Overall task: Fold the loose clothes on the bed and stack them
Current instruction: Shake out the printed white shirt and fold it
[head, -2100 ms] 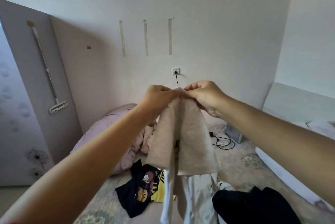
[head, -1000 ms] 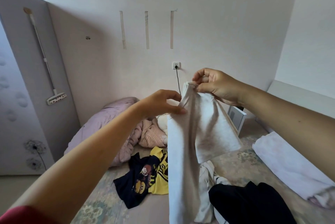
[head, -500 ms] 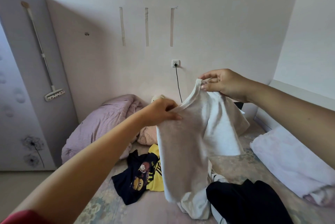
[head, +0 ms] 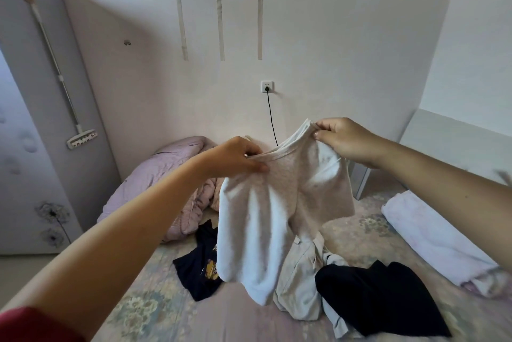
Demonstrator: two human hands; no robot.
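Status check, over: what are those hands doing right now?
Left hand and right hand pinch the pale top, held up. Dark clothes unfolded on bed. Nothing blocking.

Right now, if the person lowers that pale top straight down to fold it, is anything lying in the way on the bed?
Yes. Under the pale top lie a cream garment, a navy printed shirt and a black garment.

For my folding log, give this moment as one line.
step: shirt held up | left hand: grips pale top | right hand: pinches neckline | bed: clothes loose
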